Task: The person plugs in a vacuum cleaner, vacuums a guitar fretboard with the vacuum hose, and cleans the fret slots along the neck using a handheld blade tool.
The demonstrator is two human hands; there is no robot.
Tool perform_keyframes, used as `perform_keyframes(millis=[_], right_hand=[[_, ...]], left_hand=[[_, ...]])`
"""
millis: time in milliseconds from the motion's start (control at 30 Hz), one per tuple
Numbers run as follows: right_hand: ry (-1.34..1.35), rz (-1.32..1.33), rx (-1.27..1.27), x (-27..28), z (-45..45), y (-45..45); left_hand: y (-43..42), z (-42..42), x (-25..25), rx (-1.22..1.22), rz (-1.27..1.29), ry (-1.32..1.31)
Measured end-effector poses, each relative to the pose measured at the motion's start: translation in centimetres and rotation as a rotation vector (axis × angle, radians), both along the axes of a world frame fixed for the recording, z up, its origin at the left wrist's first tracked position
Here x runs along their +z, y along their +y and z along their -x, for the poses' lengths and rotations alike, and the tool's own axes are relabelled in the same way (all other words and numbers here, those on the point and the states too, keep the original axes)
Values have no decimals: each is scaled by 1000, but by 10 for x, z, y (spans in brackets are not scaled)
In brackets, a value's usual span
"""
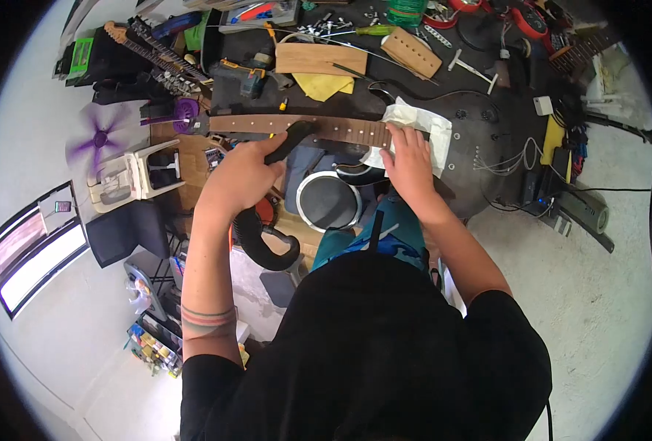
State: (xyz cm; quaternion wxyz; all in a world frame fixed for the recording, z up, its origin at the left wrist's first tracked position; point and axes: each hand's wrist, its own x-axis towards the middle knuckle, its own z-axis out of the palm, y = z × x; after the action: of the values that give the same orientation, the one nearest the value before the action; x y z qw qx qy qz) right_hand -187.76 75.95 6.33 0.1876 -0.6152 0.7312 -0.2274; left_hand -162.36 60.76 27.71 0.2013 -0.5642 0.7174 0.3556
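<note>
left hand (244,175): closed round black tool (291,141), on fretboard (341,130)
right hand (410,160): fingers slightly spread, fretboard's right end

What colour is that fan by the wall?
The fan is purple. It shows best in the head view.

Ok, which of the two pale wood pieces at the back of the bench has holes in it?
The right-hand piece, near the green handle. Holes show along it; none show in the left-hand piece, by the yellow cloth.
</note>
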Motion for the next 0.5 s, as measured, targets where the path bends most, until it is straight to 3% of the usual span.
perform_keyframes(millis=[33,500], right_hand=[[0,-9,-2,-1,-1,0],[89,3,-55,4,-22,-1]], left_hand=[[0,-17,-7,-53,128,105],[-55,-147,2,321,-53,38]])
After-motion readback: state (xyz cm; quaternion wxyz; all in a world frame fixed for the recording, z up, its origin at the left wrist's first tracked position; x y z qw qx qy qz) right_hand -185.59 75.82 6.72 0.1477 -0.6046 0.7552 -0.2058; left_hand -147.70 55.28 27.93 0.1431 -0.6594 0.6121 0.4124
